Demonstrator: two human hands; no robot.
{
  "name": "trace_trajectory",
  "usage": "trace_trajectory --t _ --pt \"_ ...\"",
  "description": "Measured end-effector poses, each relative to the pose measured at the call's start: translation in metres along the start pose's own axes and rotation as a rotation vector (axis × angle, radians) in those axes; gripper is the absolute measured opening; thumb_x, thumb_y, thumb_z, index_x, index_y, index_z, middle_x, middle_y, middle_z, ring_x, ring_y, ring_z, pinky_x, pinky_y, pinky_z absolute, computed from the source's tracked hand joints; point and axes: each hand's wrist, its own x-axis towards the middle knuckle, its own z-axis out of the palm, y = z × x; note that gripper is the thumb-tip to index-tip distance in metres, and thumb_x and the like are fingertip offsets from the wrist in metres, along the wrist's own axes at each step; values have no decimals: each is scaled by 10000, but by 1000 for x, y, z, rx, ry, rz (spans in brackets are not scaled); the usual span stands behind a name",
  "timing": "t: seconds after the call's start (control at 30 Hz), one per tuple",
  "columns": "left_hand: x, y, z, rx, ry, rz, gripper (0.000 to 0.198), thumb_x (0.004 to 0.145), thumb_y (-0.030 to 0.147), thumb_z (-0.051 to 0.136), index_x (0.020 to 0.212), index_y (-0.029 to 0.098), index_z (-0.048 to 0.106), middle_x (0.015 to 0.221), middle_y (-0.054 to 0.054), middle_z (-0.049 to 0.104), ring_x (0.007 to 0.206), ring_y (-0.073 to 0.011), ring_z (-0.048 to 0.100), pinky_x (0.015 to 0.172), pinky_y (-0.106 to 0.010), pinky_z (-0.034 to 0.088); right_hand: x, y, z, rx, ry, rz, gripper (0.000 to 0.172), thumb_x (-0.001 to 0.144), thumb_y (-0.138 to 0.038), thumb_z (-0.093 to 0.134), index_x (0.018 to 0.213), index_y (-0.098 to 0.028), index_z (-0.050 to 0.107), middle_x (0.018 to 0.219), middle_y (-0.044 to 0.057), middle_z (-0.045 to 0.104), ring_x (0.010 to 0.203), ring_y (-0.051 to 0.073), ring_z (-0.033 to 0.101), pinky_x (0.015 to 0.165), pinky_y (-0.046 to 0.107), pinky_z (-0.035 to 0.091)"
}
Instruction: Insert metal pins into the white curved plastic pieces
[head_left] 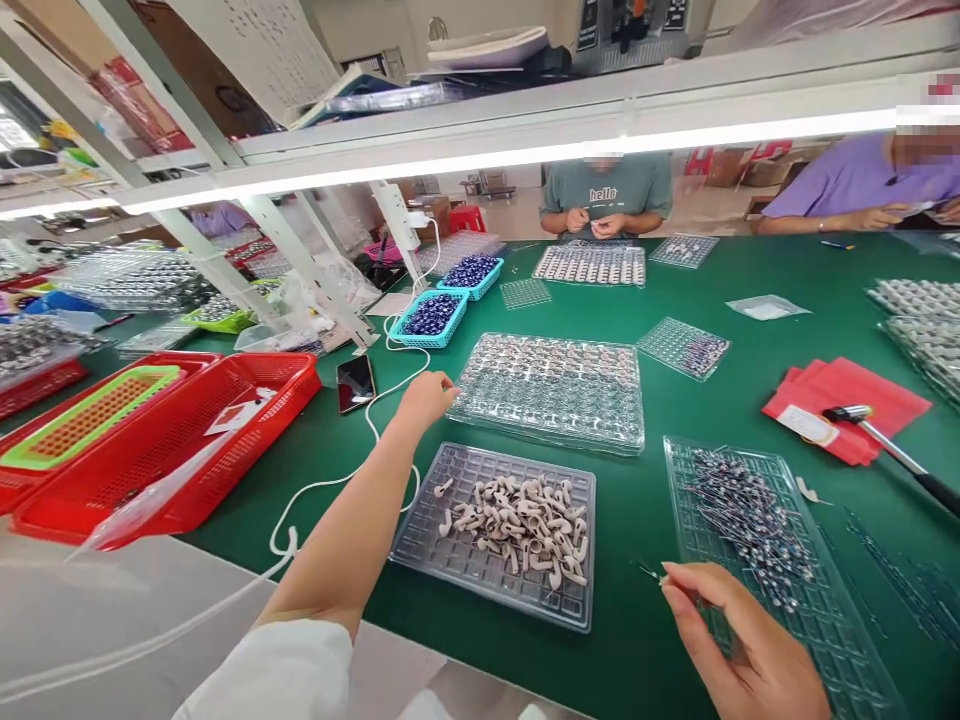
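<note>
My left hand reaches to the left edge of a clear blister tray. Its fingers are closed, and whatever they hold is hidden. Rows of pale parts fill the far half of that tray. In my right hand, thumb and forefinger pinch a small part with thin wires. Between the hands, a grey plastic tray carries a heap of beige earphone-shaped shells. Beside my right hand, another clear tray bears a pile of small wired components.
Red baskets, a phone and a white cable are on the left. Blue baskets stand farther back. A hammer rests on red bags at right. Two people work across the green table.
</note>
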Motion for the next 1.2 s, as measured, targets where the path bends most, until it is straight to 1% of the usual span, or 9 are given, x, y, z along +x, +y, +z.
trace_trajectory --t 0.17,0.23,0.33,0.43,0.53,0.73,0.93,1.03,1.2 --pt "16 2 6 87 -72 -4 241 929 345 614 1029 131 661 1037 -75 685 950 -220 660 840 -398 541 -7 3 -23 -56 98 101 132 914 -341 589 956 -251 677 870 11 740 689 146 697 694 234 571" --pt "21 1 7 101 -51 3 210 863 320 638 900 122 697 910 -94 710 966 -306 663 798 -373 521 -10 11 -35 -102 139 172 151 916 -353 586 953 -245 684 872 13 743 719 153 696 703 243 560" --pt "20 0 8 101 26 4 268 832 348 589 929 117 682 805 -73 697 965 -362 646 774 -387 495 -15 31 -56 -222 214 312 199 907 -395 593 972 -237 694 885 12 741 743 155 685 713 251 543" --pt "-5 12 8 41 144 18 318 868 427 495 924 154 649 736 -23 672 887 -310 654 755 -352 478 -18 50 -74 -341 196 392 236 912 -416 570 971 -225 696 861 14 726 709 152 660 701 263 527" --pt "-54 42 7 -286 223 75 289 823 473 565 863 196 639 761 15 700 781 -216 663 674 -274 469 -18 65 -78 -394 -1 367 213 925 -374 542 938 -215 683 886 29 713 746 163 659 705 280 513" --pt "-150 108 13 -1030 -407 301 326 732 373 708 1001 201 642 856 -27 721 712 -170 659 650 -267 554 -15 77 -69 -525 -207 290 124 917 -288 554 895 -209 646 910 57 689 894 225 647 763 342 503" --pt "-187 133 39 -1269 -967 230 194 764 298 722 922 187 735 733 -14 693 685 -145 661 695 -268 570 -11 81 -60 -597 -245 231 126 910 -250 541 822 -203 617 842 59 661 846 223 613 728 339 480" --pt "-189 136 53 -1330 -1054 196 152 772 277 751 893 184 743 811 -23 731 750 -135 683 774 -260 561 -11 79 -57 -601 -252 253 132 902 -212 520 791 -204 590 821 52 643 837 219 593 706 327 461" --pt "-184 132 67 -1400 -1055 150 163 784 286 768 891 175 717 835 -20 746 779 -130 701 817 -265 556 -17 68 -64 -569 -236 263 86 882 -202 520 821 -206 580 853 47 651 852 209 601 732 328 466"
